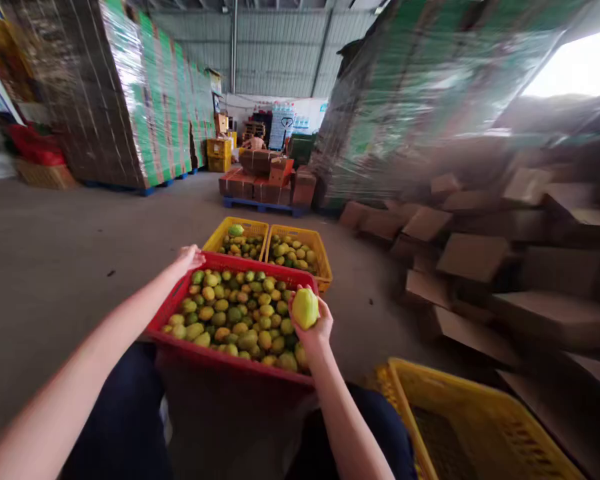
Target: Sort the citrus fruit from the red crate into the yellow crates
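A red crate [233, 365] stands between my knees, heaped with small round yellow and green fruit [235, 313]. My left hand [189, 257] is at its far left corner, fingers closed over the rim. Above the crate's right side, my right hand [320, 327] holds up a larger, smooth yellow-green fruit [305, 308], whose exact kind I cannot make out. Just beyond the red crate, a left yellow crate [211, 239] and a right yellow crate [325, 265] hold similar fruit. A bigger green fruit [236, 230] lies on top in the left one.
At my lower right is another yellow crate [405, 413]. Cardboard boxes [473, 257] lie piled on the right, blurred. Ahead, a blue pallet [260, 205] carries brown boxes. Tall wrapped stacks [165, 100] rise on both sides. A person [254, 143] is in the background.
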Action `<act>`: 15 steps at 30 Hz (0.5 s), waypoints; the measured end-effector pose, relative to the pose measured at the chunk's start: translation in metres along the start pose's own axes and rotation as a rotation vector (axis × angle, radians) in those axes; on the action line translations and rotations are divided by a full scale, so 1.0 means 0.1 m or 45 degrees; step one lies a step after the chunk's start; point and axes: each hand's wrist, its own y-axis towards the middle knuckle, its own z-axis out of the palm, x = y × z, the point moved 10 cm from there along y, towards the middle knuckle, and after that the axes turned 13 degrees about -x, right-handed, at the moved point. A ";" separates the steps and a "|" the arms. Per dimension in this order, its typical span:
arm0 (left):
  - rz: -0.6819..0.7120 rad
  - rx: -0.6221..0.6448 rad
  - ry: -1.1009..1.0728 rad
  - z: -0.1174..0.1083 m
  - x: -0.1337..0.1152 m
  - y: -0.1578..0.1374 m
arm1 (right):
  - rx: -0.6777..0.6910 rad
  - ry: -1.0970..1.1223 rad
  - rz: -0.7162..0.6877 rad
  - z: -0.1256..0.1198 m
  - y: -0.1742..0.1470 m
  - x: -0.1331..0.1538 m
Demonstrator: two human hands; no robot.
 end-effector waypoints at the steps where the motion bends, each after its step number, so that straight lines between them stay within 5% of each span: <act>1: 0.006 0.030 0.014 0.11 0.10 -0.15 | 0.001 0.001 0.000 0.00 0.01 -0.02; 7: 0.238 0.472 0.297 0.83 0.55 -1.15 | -0.056 -0.356 0.233 -0.20 -0.03 -0.60; 11: 0.489 0.769 0.607 1.07 0.75 -1.61 | -0.071 -0.905 0.670 -0.78 -0.31 -1.40; 15: 0.674 0.863 0.759 1.08 0.75 -1.68 | 0.055 -1.515 1.198 -1.46 -0.83 -1.99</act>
